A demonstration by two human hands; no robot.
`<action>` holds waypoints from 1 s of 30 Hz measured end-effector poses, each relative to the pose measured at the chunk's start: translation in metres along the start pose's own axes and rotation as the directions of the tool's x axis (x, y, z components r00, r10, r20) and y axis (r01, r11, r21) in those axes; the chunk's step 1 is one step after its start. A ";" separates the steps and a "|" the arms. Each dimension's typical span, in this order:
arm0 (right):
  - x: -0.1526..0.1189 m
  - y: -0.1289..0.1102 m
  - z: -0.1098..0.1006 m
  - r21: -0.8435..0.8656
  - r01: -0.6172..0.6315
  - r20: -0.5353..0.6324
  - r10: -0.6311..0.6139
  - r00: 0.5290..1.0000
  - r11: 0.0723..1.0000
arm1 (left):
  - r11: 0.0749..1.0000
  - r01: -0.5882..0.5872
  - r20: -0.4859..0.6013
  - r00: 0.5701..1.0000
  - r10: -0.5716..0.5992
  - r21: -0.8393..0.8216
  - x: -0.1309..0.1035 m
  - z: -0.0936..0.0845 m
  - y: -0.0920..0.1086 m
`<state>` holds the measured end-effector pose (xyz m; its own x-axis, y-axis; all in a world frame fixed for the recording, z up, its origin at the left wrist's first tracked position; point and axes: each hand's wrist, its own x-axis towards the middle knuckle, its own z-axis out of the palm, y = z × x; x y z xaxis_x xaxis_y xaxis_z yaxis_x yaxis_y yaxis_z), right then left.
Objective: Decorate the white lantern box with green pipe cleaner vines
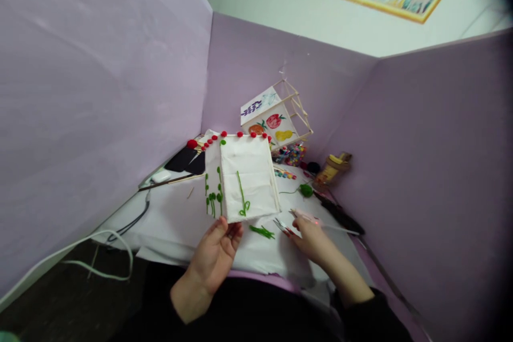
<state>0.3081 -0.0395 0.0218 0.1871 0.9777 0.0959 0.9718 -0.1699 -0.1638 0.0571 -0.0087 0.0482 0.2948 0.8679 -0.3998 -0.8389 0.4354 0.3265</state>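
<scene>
My left hand (216,251) grips the bottom edge of a white box-shaped craft (250,171), palm turned up. Red pompoms line the craft's top edge, and green yarn stems and leaves decorate two of its faces. To the right, my right hand (310,238) is lowered at the glue gun (306,216), a pale tool with a small red light, its fingers closed around it. Red-handled scissors (284,228) lie beside that hand. Between the hands, cut green yarn pieces (262,232) rest on the white table cover (172,224).
Behind stands a stick frame with painted fruit panels (276,117). A green yarn ball (306,190) and a yellow bottle (331,170) are at the right. Dark flat items (184,160) and a cable (136,219) lie left. Purple partitions (280,53) enclose the table.
</scene>
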 end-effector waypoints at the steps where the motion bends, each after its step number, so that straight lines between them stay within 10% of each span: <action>1: -0.001 0.003 0.010 0.007 -0.012 -0.008 0.012 1.000 1.000 | 1.000 0.000 -0.002 1.000 0.000 0.005 0.000 0.000 0.000; 9: -0.001 0.005 0.033 0.151 -0.055 -0.070 0.066 0.995 0.987 | 0.999 -0.006 -0.011 1.000 0.007 0.035 0.000 0.000 0.001; 15: -0.010 0.003 -0.002 0.380 -0.052 -0.168 0.124 0.978 0.923 | 0.999 -0.005 0.004 1.000 0.005 0.041 0.000 -0.001 0.000; 18: -0.024 -0.016 -0.028 0.568 0.165 -0.314 0.027 0.949 0.806 | 0.999 -0.003 0.008 1.000 0.003 0.034 0.000 -0.002 -0.001; 30: -0.034 -0.089 -0.062 0.184 0.302 -0.313 -0.235 0.920 0.935 | 0.998 -0.007 0.028 1.000 0.005 0.055 0.001 -0.007 -0.002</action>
<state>0.2238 -0.0647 0.0940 -0.0115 0.9007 0.4343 0.9390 0.1591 -0.3050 0.0562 -0.0100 0.0414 0.3031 0.8767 -0.3736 -0.8145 0.4418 0.3760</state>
